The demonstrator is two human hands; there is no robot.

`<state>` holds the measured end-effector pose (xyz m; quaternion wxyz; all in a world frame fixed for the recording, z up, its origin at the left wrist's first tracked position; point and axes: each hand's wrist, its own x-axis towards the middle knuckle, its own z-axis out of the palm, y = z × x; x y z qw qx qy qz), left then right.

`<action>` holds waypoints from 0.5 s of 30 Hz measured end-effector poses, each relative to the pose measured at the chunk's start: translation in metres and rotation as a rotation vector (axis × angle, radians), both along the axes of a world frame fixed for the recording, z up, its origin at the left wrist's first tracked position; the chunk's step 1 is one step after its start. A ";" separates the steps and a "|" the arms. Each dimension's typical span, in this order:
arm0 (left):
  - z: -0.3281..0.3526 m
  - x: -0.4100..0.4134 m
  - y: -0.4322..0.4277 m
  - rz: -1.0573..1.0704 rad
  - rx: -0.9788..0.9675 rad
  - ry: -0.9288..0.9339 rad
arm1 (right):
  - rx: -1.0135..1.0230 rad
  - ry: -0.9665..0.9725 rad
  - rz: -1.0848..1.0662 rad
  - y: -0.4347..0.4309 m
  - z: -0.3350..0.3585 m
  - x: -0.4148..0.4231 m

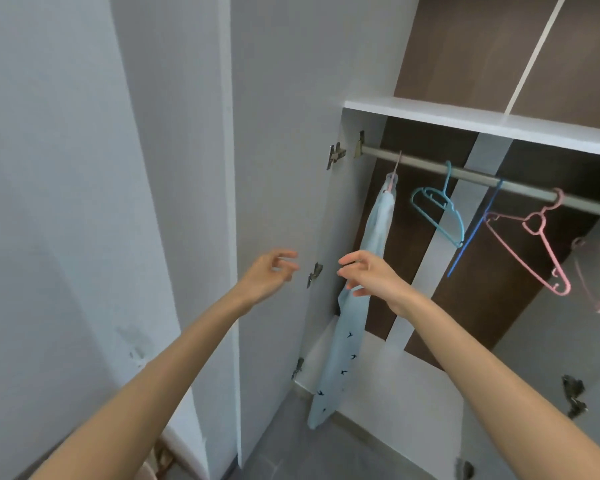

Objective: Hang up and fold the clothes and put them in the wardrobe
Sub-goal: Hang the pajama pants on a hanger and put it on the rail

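The light blue garment (pixel 347 341), printed with small dark birds near its lower end, hangs inside the wardrobe (pixel 350 209) at the far left end of the metal rail (pixel 465 173). It is carried by a pale pink hanger (pixel 395 169) of which only the hook and neck show, and it drops in a long narrow fold down past the wardrobe's white base to near the grey floor (pixel 291 445). The right hand (pixel 368 275) is stretched out in front of the garment's middle, fingers apart and loosely bent, pinching nothing; whether the fingertips touch the cloth cannot be told. The left hand (pixel 271 275) reaches forward just beside it, in front of the open door (pixel 274 150), fingers also loosely curled and holding nothing. The middle hinge (pixel 314 274) shows in the gap between the two hands. Further right along the rail hang bare hangers, apart from one another: a teal hanger (pixel 437 211), a thin blue hanger (pixel 475 230), a pink hanger (pixel 534 244), and another blurred one at the frame's right edge. A white shelf (pixel 482 123) runs above the rail, and the back panel (pixel 499 258) behind is dark brown with a pale stripe.
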<state>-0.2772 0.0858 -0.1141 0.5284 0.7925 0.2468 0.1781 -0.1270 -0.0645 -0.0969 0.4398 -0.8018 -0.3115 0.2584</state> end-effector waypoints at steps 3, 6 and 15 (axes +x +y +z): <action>-0.017 -0.048 -0.022 0.052 -0.016 0.007 | -0.033 0.006 0.055 -0.020 -0.015 -0.039; -0.039 -0.103 -0.046 0.125 -0.059 0.026 | -0.056 0.041 0.111 -0.039 -0.037 -0.081; -0.101 -0.265 -0.070 0.385 -0.143 0.186 | -0.174 0.106 0.344 -0.039 -0.099 -0.196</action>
